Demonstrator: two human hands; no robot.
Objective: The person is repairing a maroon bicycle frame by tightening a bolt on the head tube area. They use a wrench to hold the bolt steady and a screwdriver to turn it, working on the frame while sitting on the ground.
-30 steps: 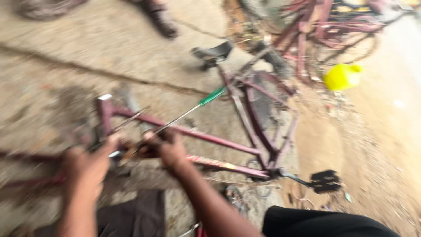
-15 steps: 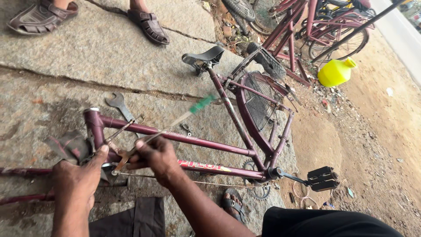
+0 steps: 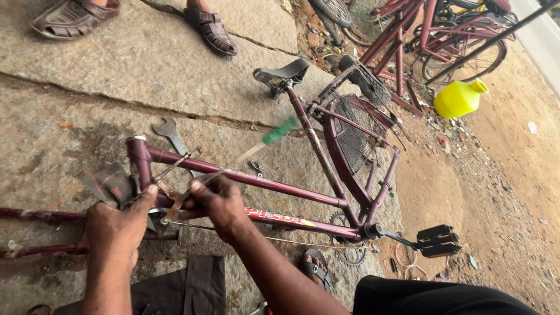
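Right hand (image 3: 219,204) has a closed grip near the tip end of a long screwdriver (image 3: 245,156), whose green handle (image 3: 280,130) sticks up and away, blurred. Left hand (image 3: 114,228) presses thumb and fingers around the lower part of the head tube (image 3: 140,163) of a maroon bicycle frame (image 3: 291,192), closed on the tube and a grey rag (image 3: 111,184) bunched beside it. Screwdriver tip seems to sit at the junction of head tube and down tube, though the exact contact point is hidden by the fingers.

Progress, judging from the frame as it lies: bike is flat on the stone floor (image 3: 87,81), front wheel and handlebars not in place, the maroon bar running off to the left probably the fork, work at the head tube under way. Saddle (image 3: 283,73), chainring (image 3: 344,224) and pedal (image 3: 437,240) are still mounted. An open-end spanner (image 3: 170,133) lies untouched on the stone just behind the top tube. Sandalled feet (image 3: 210,29) of another person stand near the top edge; a yellow jug (image 3: 459,98) sits well apart on the dirt by other bikes.
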